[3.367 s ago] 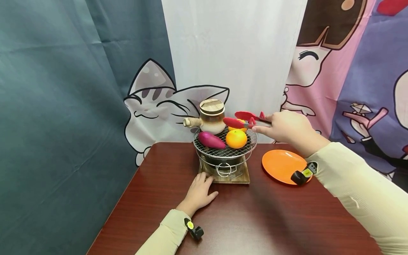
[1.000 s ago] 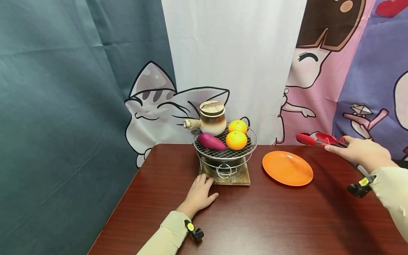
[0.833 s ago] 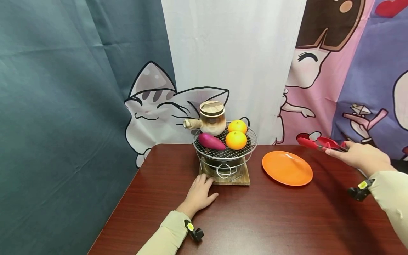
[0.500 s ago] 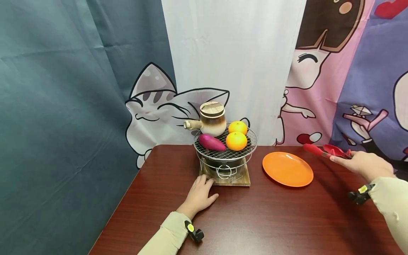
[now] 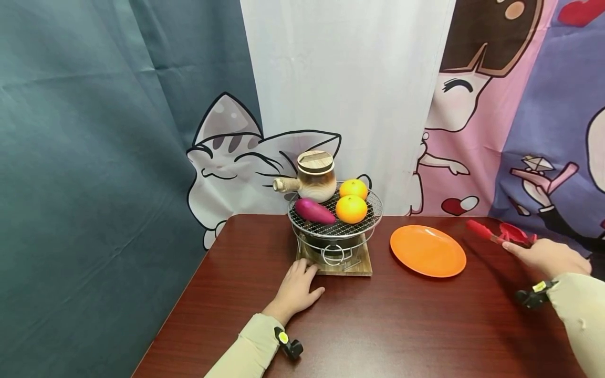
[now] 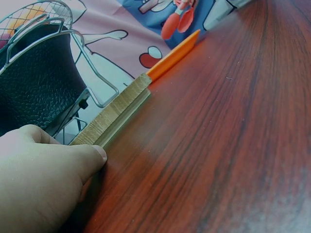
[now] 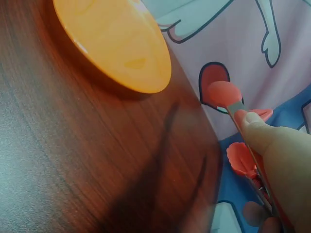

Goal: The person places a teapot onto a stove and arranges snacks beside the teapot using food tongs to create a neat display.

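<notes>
Backdrop (image 5: 118, 131): hung cloth panels behind the table; teal at 9 o'clock, white with a drawn cat at 12, pink and purple cartoon figures at 2 to 3.
Table (image 5: 378, 325): dark red-brown wood grain, glossy, filling the lower half of the head view.
Grill stand (image 5: 334, 231): round wire mesh over a black bowl on a wooden base, at 12 o'clock on the table, near the far edge.
Load on mesh: lidded clay pot (image 5: 314, 176) with side handle at the back left; purple sweet potato (image 5: 314, 211) in front of it; two oranges (image 5: 352, 208) at the right, one behind the other.
Plate (image 5: 427, 250): orange, bare, flat on the table at 2 o'clock, just beside the grill stand, apart from it.
Right hand (image 5: 548, 257): at 3 o'clock, low over the table beyond the plate, fingers pinched round the metal arms of the tongs.
Tongs (image 5: 498, 233): red-tipped, gripped by the right hand, tips slightly parted, carrying nothing, pointing toward 10 o'clock; whether touching the table, unclear.
Left hand (image 5: 295, 289): at 6 o'clock from the grill stand, palm down on the table, fingers relaxed and straight, fingertips against the wooden base; holding nothing.
Progress, as judged: all four items sitting on the mesh, plate unfilled, tongs well apart from the food; nothing transferred to the plate so far.
Left, as judged: everything between grill stand and plate.
</notes>
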